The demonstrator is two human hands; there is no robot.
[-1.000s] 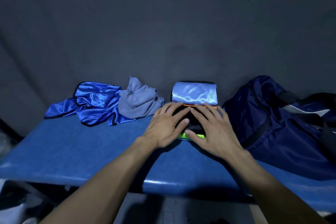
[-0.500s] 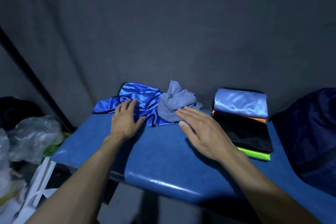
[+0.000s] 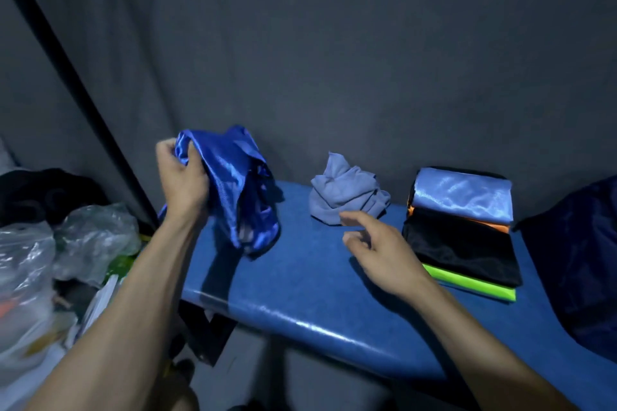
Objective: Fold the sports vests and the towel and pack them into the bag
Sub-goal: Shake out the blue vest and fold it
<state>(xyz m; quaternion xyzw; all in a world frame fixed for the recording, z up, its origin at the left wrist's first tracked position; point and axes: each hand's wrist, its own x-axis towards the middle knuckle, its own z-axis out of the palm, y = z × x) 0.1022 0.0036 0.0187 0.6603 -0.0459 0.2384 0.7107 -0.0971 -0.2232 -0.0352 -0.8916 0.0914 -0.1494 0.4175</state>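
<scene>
My left hand (image 3: 182, 178) grips a crumpled shiny royal-blue vest (image 3: 240, 190) and holds it lifted above the left end of the blue table (image 3: 300, 297), its lower part hanging down to the surface. A bunched grey-blue towel (image 3: 347, 193) lies at the back middle. My right hand (image 3: 377, 250) hovers just in front of the towel, fingers loosely spread, holding nothing. A stack of folded vests (image 3: 460, 230) in light blue, orange, black and neon green sits to the right. The dark navy bag (image 3: 581, 264) is at the right edge, partly cut off.
Clear plastic bags (image 3: 66, 243) and dark clutter lie on the floor left of the table. A dark pole (image 3: 76, 83) slants along the grey fabric backdrop on the left. The table's front edge is close to me.
Both hands left the folded stack and moved left. My left hand gripped the royal-blue vest and raised it off the table; the view turned left, pushing the bag to the edge.
</scene>
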